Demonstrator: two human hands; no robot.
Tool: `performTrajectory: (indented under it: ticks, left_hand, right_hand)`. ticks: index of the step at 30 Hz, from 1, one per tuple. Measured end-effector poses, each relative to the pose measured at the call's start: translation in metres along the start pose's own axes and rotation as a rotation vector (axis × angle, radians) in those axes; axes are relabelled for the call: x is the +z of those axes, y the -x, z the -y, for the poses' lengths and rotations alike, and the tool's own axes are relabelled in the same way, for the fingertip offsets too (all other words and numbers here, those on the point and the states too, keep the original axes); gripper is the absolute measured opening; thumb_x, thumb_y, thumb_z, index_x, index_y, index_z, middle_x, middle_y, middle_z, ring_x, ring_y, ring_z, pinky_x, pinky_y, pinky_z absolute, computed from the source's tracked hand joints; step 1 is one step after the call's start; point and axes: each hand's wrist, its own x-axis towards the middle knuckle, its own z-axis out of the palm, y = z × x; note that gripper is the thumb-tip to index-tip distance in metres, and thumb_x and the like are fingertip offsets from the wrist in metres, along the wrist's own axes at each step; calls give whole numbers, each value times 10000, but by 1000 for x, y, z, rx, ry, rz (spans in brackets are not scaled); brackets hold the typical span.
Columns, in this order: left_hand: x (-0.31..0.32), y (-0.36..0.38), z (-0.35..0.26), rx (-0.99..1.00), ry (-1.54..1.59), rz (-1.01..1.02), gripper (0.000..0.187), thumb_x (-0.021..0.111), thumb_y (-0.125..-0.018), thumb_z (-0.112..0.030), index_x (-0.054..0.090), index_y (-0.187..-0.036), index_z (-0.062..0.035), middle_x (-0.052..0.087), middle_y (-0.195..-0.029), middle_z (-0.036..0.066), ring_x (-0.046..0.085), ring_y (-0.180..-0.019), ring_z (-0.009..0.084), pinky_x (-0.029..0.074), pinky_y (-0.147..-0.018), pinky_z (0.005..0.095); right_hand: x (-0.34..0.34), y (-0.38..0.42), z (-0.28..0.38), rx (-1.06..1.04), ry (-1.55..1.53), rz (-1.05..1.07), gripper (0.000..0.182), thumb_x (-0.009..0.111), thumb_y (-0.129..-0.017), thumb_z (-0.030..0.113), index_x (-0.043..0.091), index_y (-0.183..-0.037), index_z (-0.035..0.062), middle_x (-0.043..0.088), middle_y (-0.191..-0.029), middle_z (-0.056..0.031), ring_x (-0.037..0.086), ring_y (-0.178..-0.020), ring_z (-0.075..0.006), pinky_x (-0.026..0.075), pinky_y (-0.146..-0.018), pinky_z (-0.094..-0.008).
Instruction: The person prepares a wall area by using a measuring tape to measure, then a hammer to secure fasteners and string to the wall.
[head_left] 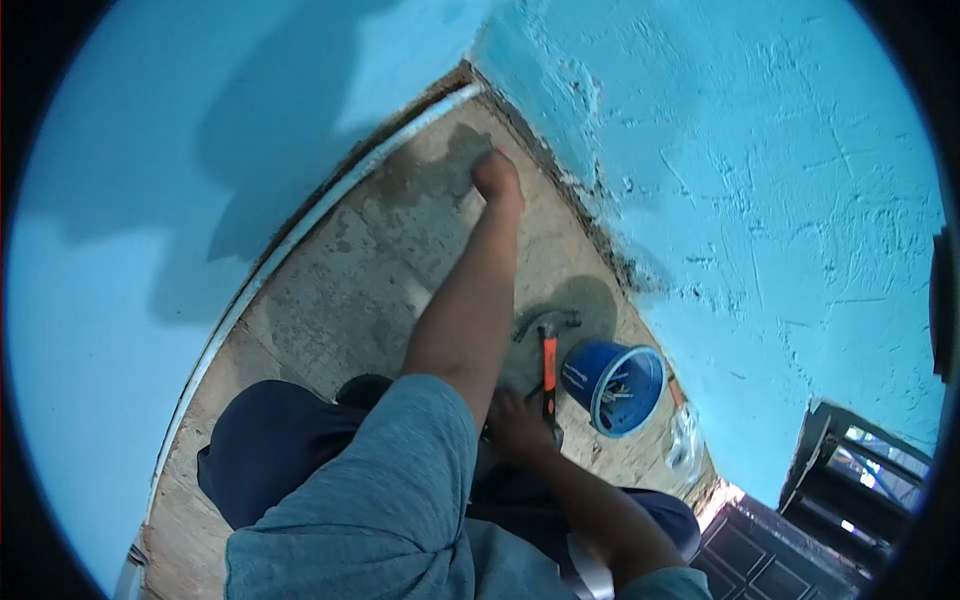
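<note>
My left arm stretches forward across the bare concrete floor point(320, 270). At its end my left hand point(497, 178) is closed, low over the floor near the corner, its fingers mostly hidden beneath it. Dark damp-looking patches lie around it. My right hand point(520, 428) is drawn in close to my knees, beside the lower end of the handle of a claw hammer point(549, 365). That hammer has an orange and black handle, and its head points away from me. I cannot tell whether the right hand's fingers grip anything.
A blue bucket point(588, 378) with several small pale pieces inside stands right of the hammer. Behind it lies a clear plastic bag point(686, 445). Blue walls point(760, 200) meet at the far corner; a pale strip point(290, 240) edges the left wall. A dark panelled door point(750, 555) is at lower right.
</note>
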Motion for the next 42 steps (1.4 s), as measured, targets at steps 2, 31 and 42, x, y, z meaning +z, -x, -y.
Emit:
performTrajectory:
  ticks: [2,31,42]
  left_hand:
    - [-3,28,9,-50,274,38,348,540,-1072,-389,784,-944,-177,774,-881,9,744,-789,189,539,-625,348]
    - [-341,133,-286,478,594,1527,388,805,-895,-370,790,-1059,-19,735,-817,54,628,-720,132,513,-667,322]
    - [-362,133,-305,572,872,1542,208,819,-881,-126,721,-1011,4,698,-889,48,626,-750,114,501,-656,310]
  right_hand:
    - [31,-3,10,-85,96,-61,567,645,-927,261,511,-1447,80,480,-1479,-176,454,-1382,-365,486,-1048,-521]
    - [-232,61,-129,201,-711,-1431,330,738,-975,133,536,-1193,-12,618,-1074,-95,587,-898,-129,500,-770,-286]
    - [-281,99,-93,191,-275,-1171,520,674,-871,66,561,-1354,-90,666,-1020,-186,656,-911,-220,535,-825,-346]
